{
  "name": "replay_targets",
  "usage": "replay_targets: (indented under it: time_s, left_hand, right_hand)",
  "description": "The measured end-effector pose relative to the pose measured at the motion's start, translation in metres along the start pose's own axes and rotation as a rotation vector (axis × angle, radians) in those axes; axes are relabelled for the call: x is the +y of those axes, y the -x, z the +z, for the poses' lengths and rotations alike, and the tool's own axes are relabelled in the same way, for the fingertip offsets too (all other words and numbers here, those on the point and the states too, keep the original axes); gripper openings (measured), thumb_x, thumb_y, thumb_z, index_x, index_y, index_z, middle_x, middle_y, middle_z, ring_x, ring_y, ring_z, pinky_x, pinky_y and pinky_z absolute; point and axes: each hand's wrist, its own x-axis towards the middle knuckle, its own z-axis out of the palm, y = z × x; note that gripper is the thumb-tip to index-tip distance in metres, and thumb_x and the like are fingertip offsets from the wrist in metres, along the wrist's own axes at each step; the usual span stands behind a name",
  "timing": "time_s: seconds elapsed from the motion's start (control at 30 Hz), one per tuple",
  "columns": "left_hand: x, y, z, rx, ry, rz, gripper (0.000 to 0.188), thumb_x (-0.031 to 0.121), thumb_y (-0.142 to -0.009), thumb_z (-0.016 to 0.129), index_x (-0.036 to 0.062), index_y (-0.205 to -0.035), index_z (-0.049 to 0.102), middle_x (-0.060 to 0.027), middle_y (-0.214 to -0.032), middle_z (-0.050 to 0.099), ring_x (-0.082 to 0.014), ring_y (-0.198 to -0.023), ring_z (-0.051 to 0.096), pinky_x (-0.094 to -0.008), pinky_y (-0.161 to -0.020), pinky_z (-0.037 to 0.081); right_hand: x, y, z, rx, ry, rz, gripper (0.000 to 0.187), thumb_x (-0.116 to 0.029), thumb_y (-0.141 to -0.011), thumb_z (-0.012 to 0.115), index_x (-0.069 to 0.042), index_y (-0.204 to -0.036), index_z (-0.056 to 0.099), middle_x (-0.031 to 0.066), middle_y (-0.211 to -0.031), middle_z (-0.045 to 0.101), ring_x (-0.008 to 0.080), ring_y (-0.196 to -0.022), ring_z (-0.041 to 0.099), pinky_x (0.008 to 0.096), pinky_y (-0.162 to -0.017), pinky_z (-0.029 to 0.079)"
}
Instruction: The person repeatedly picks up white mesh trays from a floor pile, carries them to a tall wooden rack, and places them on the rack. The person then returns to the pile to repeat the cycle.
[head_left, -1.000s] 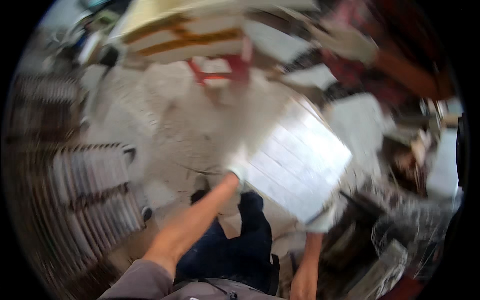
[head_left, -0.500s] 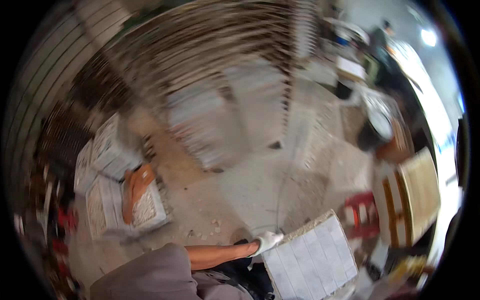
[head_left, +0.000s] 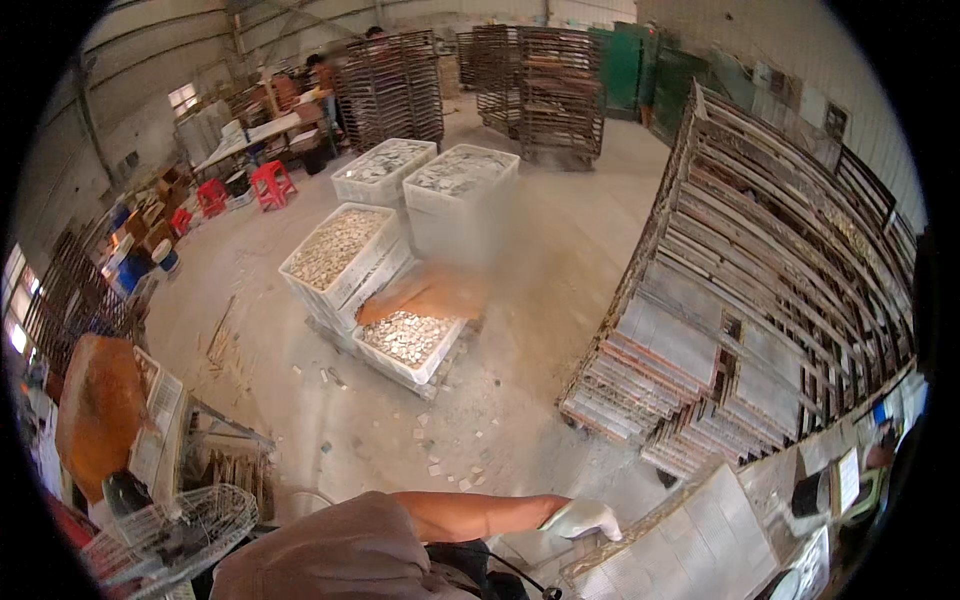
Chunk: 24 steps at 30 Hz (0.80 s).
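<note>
From where I stand, the worry is the wide grey panel [head_left: 690, 545]: its upper corner sits near the low end of the tall rack [head_left: 790, 270], where pale slabs [head_left: 660, 330] are stacked close together, so a careless turn of the body might knock that corner against them and chip one or the other. I'd also fear a slip, since the only hand I can see, the left hand [head_left: 582, 518], has hold of one edge alone, and a glove on a crumbly rim could lose its bite if the weight tipped away from it. Underfoot, loose chips [head_left: 465, 484] are scattered on the floor in front of the person, and a step onto those might jolt everything; the dark cord [head_left: 515, 572] hanging at the waist could snag as well, I'd judge. As for the grip, the left fingers are bent down onto the rough long edge and look closed on it, pinching the rim, though the thumb is hidden from me. The right hand doesn't show at all, so I cannot tell what it grips. The panel lies to the right of the left hand and reaches toward the person, out past the bottom of the view; the fingers meet its far-left side, nearer the left corner than the one by the rack.
</note>
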Motion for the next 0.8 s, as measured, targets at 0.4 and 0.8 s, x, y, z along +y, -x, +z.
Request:
replay_targets:
  time_s: [0.4,0.8]
  left_hand:
    - [-0.041,0.011,0.008,0.136,0.246,0.103,0.011,0.001,-0.071,0.051,-0.0047,-0.077,0.058,-0.0145,-0.077,0.060,-0.0257,-0.073,0.058,-0.0368,-0.072,0.047]
    - [-0.072,0.022,0.050,0.191,0.592,0.344,0.037,-0.010,-0.069,0.043,-0.0083,-0.105,0.049,-0.0153,-0.102,0.055,-0.0239,-0.095,0.053,-0.0332,-0.083,0.042]
  right_hand:
    - [-0.131,-0.135,-0.134,-0.144,0.157,-0.250,0.049,-0.039,-0.087,0.039,0.002,-0.113,0.049,0.0022,-0.082,0.046,0.0096,-0.068,0.039,0.0247,-0.058,0.034]
    - [-0.149,-0.258,-0.032,-0.502,0.720,-0.956,0.027,-0.021,-0.087,0.046,0.001,-0.094,0.060,0.0054,-0.082,0.060,0.0116,-0.070,0.056,0.0232,-0.063,0.044]
